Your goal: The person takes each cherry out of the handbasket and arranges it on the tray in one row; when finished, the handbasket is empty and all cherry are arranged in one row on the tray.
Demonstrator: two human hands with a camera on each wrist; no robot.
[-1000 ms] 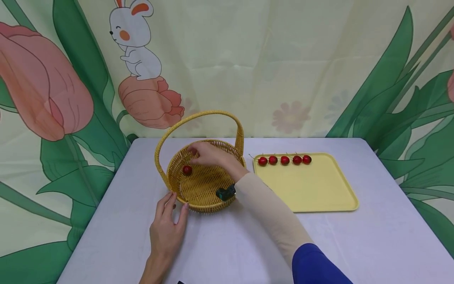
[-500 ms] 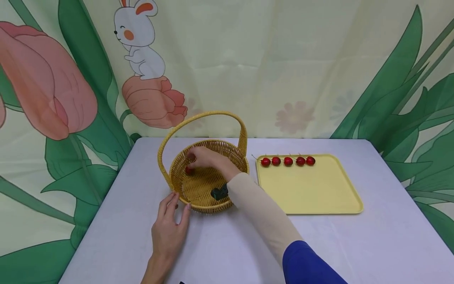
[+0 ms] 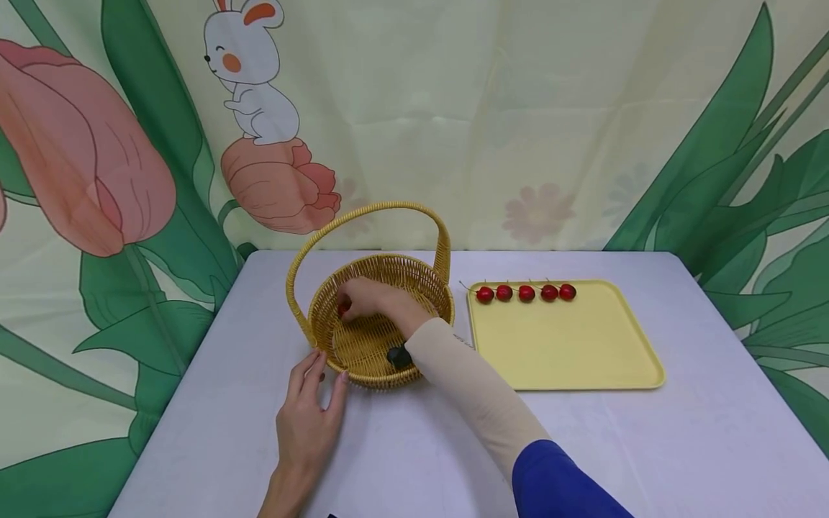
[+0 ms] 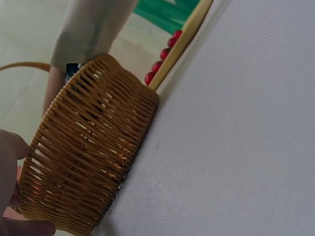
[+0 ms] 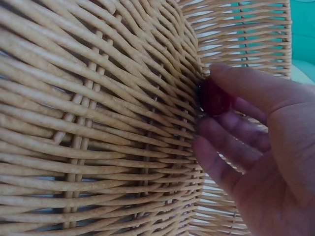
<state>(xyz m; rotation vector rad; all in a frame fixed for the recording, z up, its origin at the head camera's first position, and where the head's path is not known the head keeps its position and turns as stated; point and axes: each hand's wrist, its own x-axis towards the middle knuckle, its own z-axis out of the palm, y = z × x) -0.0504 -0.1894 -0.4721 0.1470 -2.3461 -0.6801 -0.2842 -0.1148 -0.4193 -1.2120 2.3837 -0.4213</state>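
My right hand reaches inside a round woven basket. There it pinches a dark red cherry against the basket's left inner side, thumb on one side and curled fingers on the other. Most of the cherry is hidden by the hand in the head view. My left hand rests on the table, its extended fingers touching the basket's front-left rim. In the left wrist view those fingertips lie beside the wicker wall. The basket's tall arched handle stands upright.
Right of the basket lies a yellow rectangular tray. Several red cherries with stems form a row along its back edge. A white cloth covers the table, and a printed curtain hangs behind.
My right hand has moved down and slightly left inside the basket, closing its fingers on the cherry. My left hand stays at the rim. The view has shifted slightly.
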